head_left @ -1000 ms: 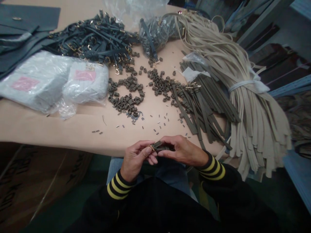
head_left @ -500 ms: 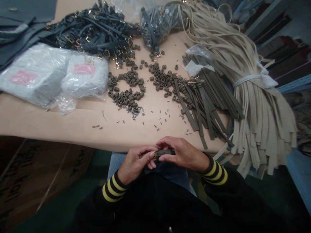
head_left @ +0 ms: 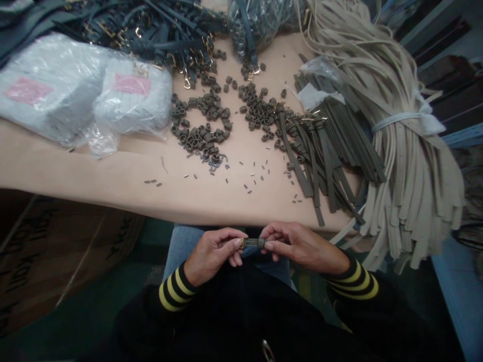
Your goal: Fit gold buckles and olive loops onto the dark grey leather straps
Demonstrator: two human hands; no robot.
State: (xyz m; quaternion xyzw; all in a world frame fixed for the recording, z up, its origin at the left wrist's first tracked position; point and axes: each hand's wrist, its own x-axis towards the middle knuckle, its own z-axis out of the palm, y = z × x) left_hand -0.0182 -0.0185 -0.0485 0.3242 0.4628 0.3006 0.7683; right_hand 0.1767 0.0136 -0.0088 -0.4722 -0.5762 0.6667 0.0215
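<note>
Just off the table's front edge, above my lap, I hold a short olive strap (head_left: 252, 242) with a gold buckle (head_left: 242, 243) at its left end. My left hand (head_left: 215, 254) pinches the buckle end between thumb and fingers. At the strap's right part, the fingers of my right hand (head_left: 296, 245) are closed on a small olive loop (head_left: 261, 243) around it. On the table lie many similar olive strap loops (head_left: 206, 138), with small metal staples (head_left: 247, 188) scattered in front of them.
Olive straps with gold buckles (head_left: 305, 156) lie at the right, beside a tied bundle of long beige strips (head_left: 407, 166). Dark straps with gold hardware (head_left: 151, 32) are piled at the back. Plastic-wrapped white packages (head_left: 132, 108) sit left. A printed cardboard box (head_left: 68, 261) stands below the table.
My right hand has shifted right along the strap, away from my left hand, and the loop now shows at its fingertips. The view has tilted, so the table appears higher.
</note>
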